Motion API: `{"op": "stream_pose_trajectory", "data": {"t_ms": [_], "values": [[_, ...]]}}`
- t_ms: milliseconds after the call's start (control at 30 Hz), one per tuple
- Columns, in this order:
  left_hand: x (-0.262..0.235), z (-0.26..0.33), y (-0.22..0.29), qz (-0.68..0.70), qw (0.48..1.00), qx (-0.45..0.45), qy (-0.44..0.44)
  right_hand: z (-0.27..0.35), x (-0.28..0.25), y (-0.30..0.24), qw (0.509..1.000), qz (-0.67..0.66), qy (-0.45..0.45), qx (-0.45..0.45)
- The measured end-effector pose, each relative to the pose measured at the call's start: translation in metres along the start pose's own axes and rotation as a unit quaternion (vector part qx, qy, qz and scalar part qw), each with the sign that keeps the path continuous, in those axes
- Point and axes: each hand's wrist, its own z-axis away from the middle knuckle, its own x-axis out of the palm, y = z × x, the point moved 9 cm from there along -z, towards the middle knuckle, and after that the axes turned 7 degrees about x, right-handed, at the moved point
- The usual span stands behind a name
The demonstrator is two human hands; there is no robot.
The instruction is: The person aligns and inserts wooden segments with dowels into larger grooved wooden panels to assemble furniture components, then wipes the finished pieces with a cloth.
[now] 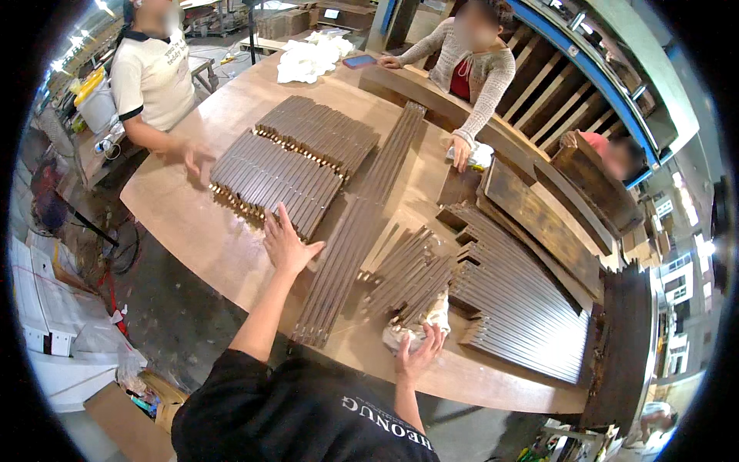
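Note:
My left hand (283,245) is open with its fingers spread, at the near corner of a block of dark brown wooden slats (277,181) laid side by side. Just right of it runs a bundle of long dark slats (346,242) across the table. My right hand (421,353) has its fingers curled on a crumpled whitish cloth (431,317). The cloth lies against the near ends of a small pile of shorter slats (416,281), slightly blurred. A second block of slats (473,186) with stepped ends is farther right, beside a larger row of slats (531,308).
A co-worker's hand (196,158) is near the left block. Across the table (165,204), another person's hand (462,152) rests on a white cloth. Wide dark boards (539,223) lie at the right. White cloths (312,58) and a phone (359,61) sit at the far edge.

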Motion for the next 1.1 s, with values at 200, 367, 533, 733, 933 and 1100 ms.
{"op": "stream_pose_trajectory", "data": {"t_ms": [200, 367, 533, 733, 933, 1100], "values": [[0.004, -0.01, -0.01, 0.0, 0.995, -0.004, 0.097, 0.0, -0.003, -0.01, 1.0, 0.001, 0.006, 0.001], [-0.003, 0.0, 0.008, 0.051, 0.995, 0.006, 0.089, 0.002, 0.002, -0.007, 0.999, -0.009, 0.019, -0.035], [-0.005, 0.005, 0.019, -0.068, 0.996, 0.014, 0.062, 0.003, -0.002, -0.007, 1.0, -0.016, 0.008, 0.006], [0.001, -0.048, 0.041, -0.111, 0.985, 0.029, -0.128, 0.003, -0.006, -0.001, 1.0, -0.019, 0.014, 0.011], [0.004, -0.072, 0.053, -0.099, 0.987, 0.022, -0.126, -0.001, -0.006, -0.001, 0.999, -0.029, 0.011, 0.034], [-0.019, -0.092, 0.034, 0.297, 0.944, 0.142, -0.037, -0.007, -0.002, 0.002, 0.995, -0.088, 0.028, 0.039]]}}
